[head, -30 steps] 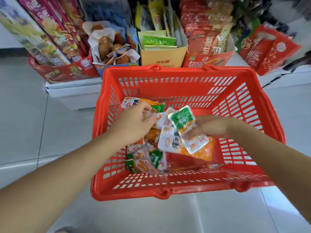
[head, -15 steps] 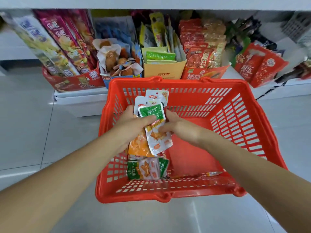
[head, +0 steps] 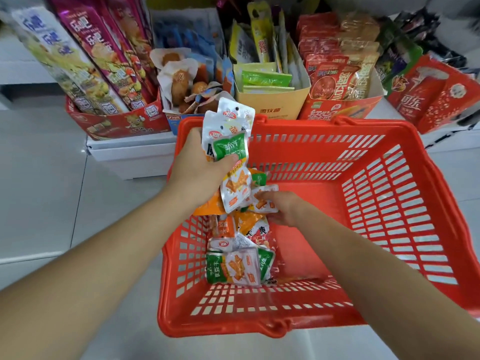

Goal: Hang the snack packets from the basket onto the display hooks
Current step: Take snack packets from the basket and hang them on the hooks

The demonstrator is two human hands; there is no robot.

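A red plastic basket [head: 389,203] stands on the floor below me. My left hand [head: 197,165] grips a bunch of snack packets [head: 231,141], white, green and orange, held upright over the basket's left side. Lower down, my right hand [head: 283,207] reaches into the basket and pinches one small white and orange packet [head: 262,201]. More loose packets [head: 239,263] lie in a pile along the basket's left wall. No display hooks are in view.
Behind the basket a low white shelf [head: 130,154] carries open cartons of snacks: tall purple and yellow bags [head: 85,61], a yellow box [head: 270,100], red packets [head: 337,81] and red bags [head: 436,94] at right. Grey tiled floor [head: 52,190] lies at left.
My left hand has lifted the bunch of packets higher. My right hand has let go of that bunch and dropped into the basket onto another packet. The view has tilted closer to the shelf.
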